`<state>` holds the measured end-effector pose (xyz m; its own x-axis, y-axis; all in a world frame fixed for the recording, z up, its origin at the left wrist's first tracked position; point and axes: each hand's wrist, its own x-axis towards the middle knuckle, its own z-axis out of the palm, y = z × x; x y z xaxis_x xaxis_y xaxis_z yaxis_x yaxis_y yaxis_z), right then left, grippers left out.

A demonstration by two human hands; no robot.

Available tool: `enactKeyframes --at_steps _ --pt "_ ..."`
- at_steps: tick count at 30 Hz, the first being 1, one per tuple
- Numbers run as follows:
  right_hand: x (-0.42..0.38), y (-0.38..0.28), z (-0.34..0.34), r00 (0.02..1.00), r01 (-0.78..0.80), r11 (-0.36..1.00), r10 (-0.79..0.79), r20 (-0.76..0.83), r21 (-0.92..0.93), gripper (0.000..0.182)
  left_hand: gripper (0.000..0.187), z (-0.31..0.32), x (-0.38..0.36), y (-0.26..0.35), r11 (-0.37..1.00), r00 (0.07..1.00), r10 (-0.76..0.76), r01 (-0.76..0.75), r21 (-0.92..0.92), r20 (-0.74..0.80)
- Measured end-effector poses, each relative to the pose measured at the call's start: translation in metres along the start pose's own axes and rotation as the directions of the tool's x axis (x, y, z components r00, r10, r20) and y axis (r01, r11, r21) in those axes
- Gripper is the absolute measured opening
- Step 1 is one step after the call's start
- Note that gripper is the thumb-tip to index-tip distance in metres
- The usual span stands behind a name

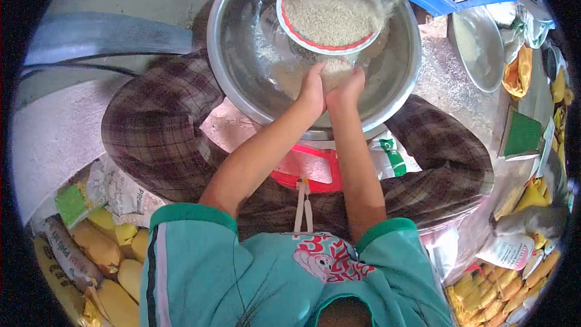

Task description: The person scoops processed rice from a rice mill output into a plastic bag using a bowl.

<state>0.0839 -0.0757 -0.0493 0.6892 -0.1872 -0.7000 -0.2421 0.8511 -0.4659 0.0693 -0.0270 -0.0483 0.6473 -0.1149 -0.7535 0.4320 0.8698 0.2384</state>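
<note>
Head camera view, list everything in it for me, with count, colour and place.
Basin: one, silver, top centre
Bowl: one, white with red rim, within the basin's outline
Grain: uncountable, pale, heaped in bowl, falling from above
Blue frame: one, blue, top right
Metal pan: one, silver, right of basin
Orange bag: one, orange, right
Green panel: one, green, right
Grey-blue band: one, left
Yellow packets: many, both lower corners
Other edge clutter: too unclear to count
Trousers: one pair, dark plaid, around basin
Shirt: one, teal, bottom
Left hand, right hand: two, bare, cupped together around grain, below bowl
</note>
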Motion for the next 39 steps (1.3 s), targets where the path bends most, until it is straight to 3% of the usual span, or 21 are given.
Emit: enactKeyframes --at_steps 3,5,9,11,12,13,14,16,18,19,21,22,23,24,28,29,30,32,33,37,39 --pt "-0.01 -0.016 0.023 0.993 0.015 0.986 -0.034 -0.117 -0.164 0.039 0.03 0.031 -0.023 0.015 0.997 0.998 0.0 0.004 -0.074 0.061" --pt "-0.025 -0.039 0.042 0.985 -0.053 0.994 0.037 0.169 0.091 0.036 0.03 0.051 -0.022 0.025 0.986 0.981 0.093 -0.066 -0.154 0.17" --pt "-0.023 -0.061 0.087 0.982 -0.05 0.992 0.026 0.188 0.12 0.035 0.028 0.092 -0.017 0.046 0.986 0.971 0.144 -0.124 -0.113 0.189" --pt "-0.001 -0.063 0.103 0.975 0.137 0.988 -0.122 0.186 -0.067 0.035 0.025 0.096 0.008 0.062 0.786 0.813 0.401 -0.542 0.298 0.423" --pt "-0.002 -0.067 0.103 0.974 0.143 0.988 -0.13 0.184 -0.058 0.035 0.025 0.091 0.011 0.068 0.785 0.812 0.394 -0.541 0.302 0.43" --pt "-0.022 -0.08 0.112 0.977 0.141 0.982 -0.117 0.178 -0.129 0.036 0.024 0.088 0.011 0.077 0.157 0.54 0.571 -0.811 0.564 0.618" --pt "-0.032 -0.089 0.117 0.981 0.136 0.97 -0.102 0.168 -0.204 0.037 0.024 0.084 0.013 0.085 -0.553 0.249 0.481 -0.658 0.511 0.84" --pt "0.006 -0.078 0.087 0.964 0.261 0.928 -0.235 0.126 -0.267 0.042 0.027 0.063 0.015 0.091 -0.541 0.13 0.695 -0.554 0.633 0.707" --pt "0.005 -0.074 0.072 0.865 0.502 0.841 -0.485 0.131 -0.201 0.045 0.029 0.032 0.02 0.094 -0.345 0.18 0.864 -0.468 0.814 0.47" --pt "0.01 -0.069 0.066 0.866 0.499 0.843 -0.482 0.13 -0.2 0.045 0.029 0.011 0.035 0.096 -0.347 0.18 0.864 -0.465 0.815 0.471" --pt "0.019 -0.058 0.054 0.904 0.4 0.83 -0.427 0.02 -0.389 0.044 0.03 -0.023 0.062 0.103 0.064 0.353 0.928 -0.46 0.885 0.117" --pt "0.027 -0.055 0.05 0.905 0.401 0.83 -0.425 0.026 -0.387 0.044 0.03 -0.023 0.066 0.11 0.061 0.347 0.931 -0.462 0.885 0.116" --pt "0.036 -0.053 0.046 0.948 0.315 0.903 -0.312 0.057 -0.293 0.042 0.03 -0.022 0.068 0.119 0.379 0.624 0.779 -0.548 0.746 0.063" --pt "0.045 -0.052 0.043 0.976 0.212 0.956 -0.196 0.1 -0.201 0.04 0.03 -0.02 0.071 0.126 0.672 0.836 0.541 -0.497 0.55 0.094" --pt "0.071 -0.058 0.037 0.968 0.227 0.97 -0.215 0.129 -0.089 0.037 0.037 -0.009 0.107 0.144 0.737 0.872 0.412 -0.49 0.466 0.265" --pt "0.062 -0.062 0.043 0.972 0.226 0.973 -0.228 -0.05 -0.05 0.037 0.041 0.004 0.1 0.142 0.76 0.893 0.39 -0.449 0.47 0.224" --pt "0.065 -0.062 0.04 0.973 0.227 0.972 -0.229 -0.042 -0.053 0.037 0.041 0.006 0.104 0.146 0.761 0.89 0.396 -0.455 0.463 0.225" --pt "0.084 -0.056 0.022 0.988 0.144 0.989 -0.141 0.057 -0.04 0.038 0.042 0.009 0.106 0.15 0.923 0.938 0.162 -0.254 0.29 0.307" --pt "0.094 -0.045 0.017 0.964 0.134 0.991 -0.132 0.23 0.005 0.039 0.042 0.011 0.101 0.147 0.932 0.951 0.151 -0.228 0.282 0.268" --pt "0.076 -0.037 0.024 0.959 0.063 0.998 -0.059 0.276 -0.005 0.042 0.04 -0.002 0.094 0.131 0.913 0.905 0.317 -0.372 0.166 0.285" --pt "0.072 -0.041 0.02 0.96 0.059 0.998 -0.051 0.275 -0.019 0.042 0.041 -0.007 0.08 0.127 0.94 0.929 0.293 -0.323 0.11 0.226"
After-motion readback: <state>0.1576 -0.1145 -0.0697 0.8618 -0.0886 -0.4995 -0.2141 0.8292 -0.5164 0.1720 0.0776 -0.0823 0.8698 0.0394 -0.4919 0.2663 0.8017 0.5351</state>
